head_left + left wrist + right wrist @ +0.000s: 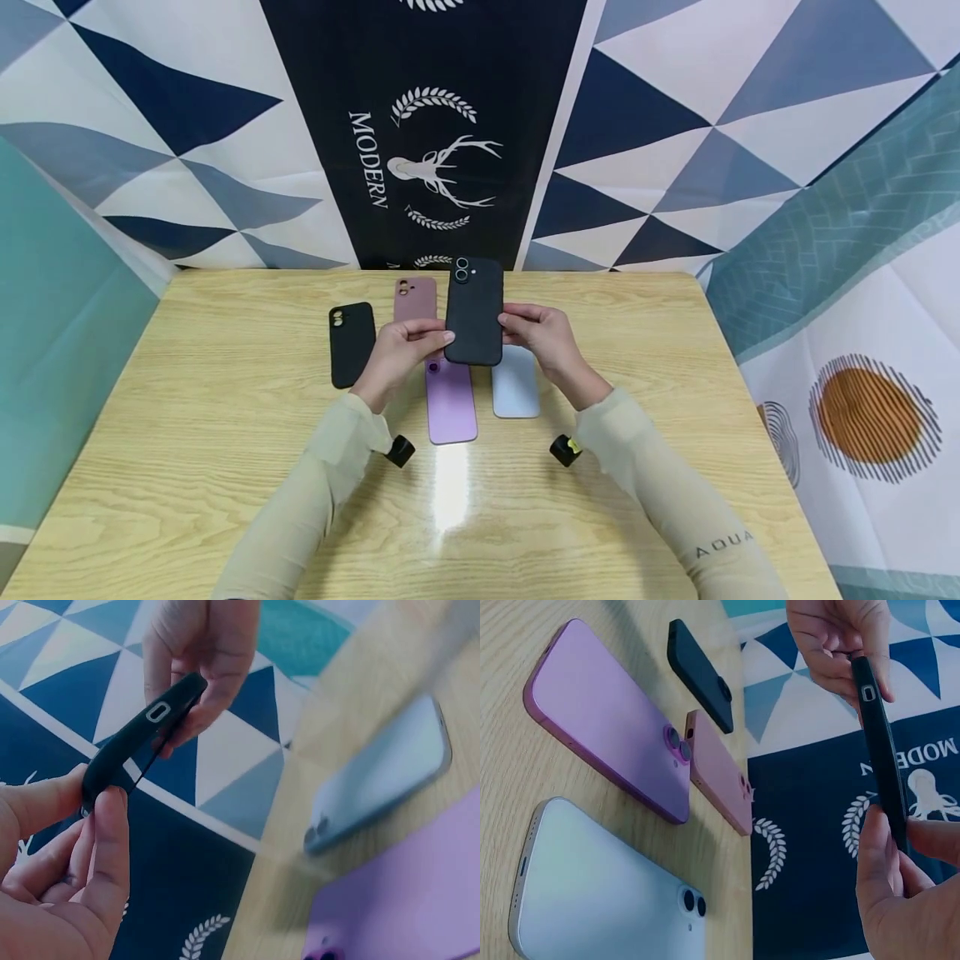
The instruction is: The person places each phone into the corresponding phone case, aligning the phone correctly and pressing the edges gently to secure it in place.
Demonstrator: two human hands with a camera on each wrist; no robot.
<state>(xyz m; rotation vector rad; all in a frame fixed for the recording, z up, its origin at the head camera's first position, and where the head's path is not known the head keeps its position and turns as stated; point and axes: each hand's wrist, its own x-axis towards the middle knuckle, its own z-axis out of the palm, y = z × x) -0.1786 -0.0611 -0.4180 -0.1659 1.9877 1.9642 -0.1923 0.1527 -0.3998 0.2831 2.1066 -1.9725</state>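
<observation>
A black phone case point(475, 317) is held up over the back of the table, with two ringed camera lenses showing at its top, as of a phone inside. My left hand point(397, 354) pinches its lower left edge between thumb and fingers. On the opposite edge, my right hand point(551, 342) grips it the same way. In the wrist views the case point(881, 750) is seen edge-on, with a small oval cutout in its side. Beneath the hands lie a purple phone point(452, 404) and a pale blue phone point(516, 383), both backs up.
A pink phone case point(416, 298) lies behind the purple phone, partly covered by my left hand. Left of it rests another black phone case point(352, 346), with wood showing through its camera holes. Patterned cloth point(637, 133) hangs behind the wooden table point(225, 433).
</observation>
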